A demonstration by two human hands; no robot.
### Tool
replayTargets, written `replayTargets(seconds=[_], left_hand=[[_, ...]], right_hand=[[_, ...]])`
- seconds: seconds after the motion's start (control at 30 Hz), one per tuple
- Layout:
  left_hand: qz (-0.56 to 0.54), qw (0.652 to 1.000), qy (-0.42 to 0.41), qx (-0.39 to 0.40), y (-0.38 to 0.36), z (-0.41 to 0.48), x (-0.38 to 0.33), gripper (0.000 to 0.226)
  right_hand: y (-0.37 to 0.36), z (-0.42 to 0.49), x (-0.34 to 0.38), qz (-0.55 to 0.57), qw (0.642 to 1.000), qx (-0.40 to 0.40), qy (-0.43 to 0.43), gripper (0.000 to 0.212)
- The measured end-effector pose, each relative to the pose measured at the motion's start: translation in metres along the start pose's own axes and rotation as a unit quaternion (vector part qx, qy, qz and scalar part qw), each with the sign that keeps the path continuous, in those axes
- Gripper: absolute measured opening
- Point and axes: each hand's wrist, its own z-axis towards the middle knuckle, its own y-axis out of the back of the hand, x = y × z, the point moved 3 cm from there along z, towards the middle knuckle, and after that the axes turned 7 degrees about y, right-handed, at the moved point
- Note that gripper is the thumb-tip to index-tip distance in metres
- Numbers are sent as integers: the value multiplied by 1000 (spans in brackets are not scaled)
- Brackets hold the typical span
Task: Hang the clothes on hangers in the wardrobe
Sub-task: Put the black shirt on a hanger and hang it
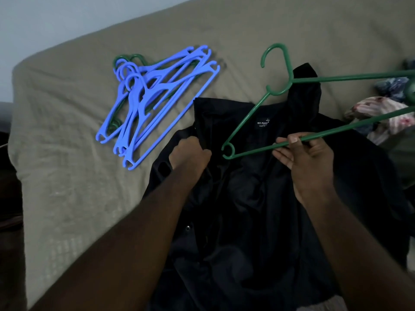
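The bed (67,131) fills most of the view under a wrinkled tan sheet, a soft, yielding surface with a pale wall (45,19) behind it. On its left lies a loose heap of blue hangers (157,97), with a few green ones tangled underneath. They look light, stiff and likely to snag on each other if one is lifted.

The left hand (190,153) has its grip closed on the front edge of the black shirt (258,209), just below the collar. The shirt lies open and face up on the bed, its neck label (263,123) showing. It seems thin, limp and a little slick, so it will sag from any single hold. The collar and shoulder seams are the best places to take it.

Above it the green hanger (247,118) hangs tilted, its hook towards the wall. It is thin plastic and probably flexes. The right hand (307,160) pinches its lower bar.

More clothes (381,117) are piled at the right edge. No wardrobe is in view.
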Motion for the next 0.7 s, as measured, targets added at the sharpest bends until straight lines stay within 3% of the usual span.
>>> replayTargets(seconds=[0.07, 0.13, 0.2, 0.3, 0.43, 0.5, 0.57, 0.63, 0.7], left_hand=[[-119, 988, -77, -65, 19, -19, 6, 26], [-217, 953, -181, -105, 40, -53, 9, 25], [-268, 925, -261, -68, 48, -93, 12, 23], [-268, 925, -258, 76, 13, -126, 21, 22], [-187, 952, -183, 161, -46, -122, 31, 21], [-216, 955, -174, 104, -50, -113, 27, 16], [-233, 947, -222, 6, -42, -102, 14, 13], [-186, 934, -298, -59, -35, -87, -4, 21], [-98, 922, -368, -68, -37, -70, -26, 29]], right_hand=[[-5, -3, 0, 13, 1000, 3, -11, 12], [-12, -7, 1, 38, 999, 8, -21, 11], [-24, -14, -2, 64, 997, 15, -38, 11], [-44, -31, -28, 68, 994, 15, -87, 14], [-47, -47, -85, 8, 977, 11, -211, 10], [-35, -45, -101, -24, 969, 8, -247, 12], [-25, -41, -103, -59, 966, 22, -251, 16], [-20, -39, -99, -107, 963, 58, -241, 21], [-16, -38, -92, -146, 955, 101, -239, 23]])
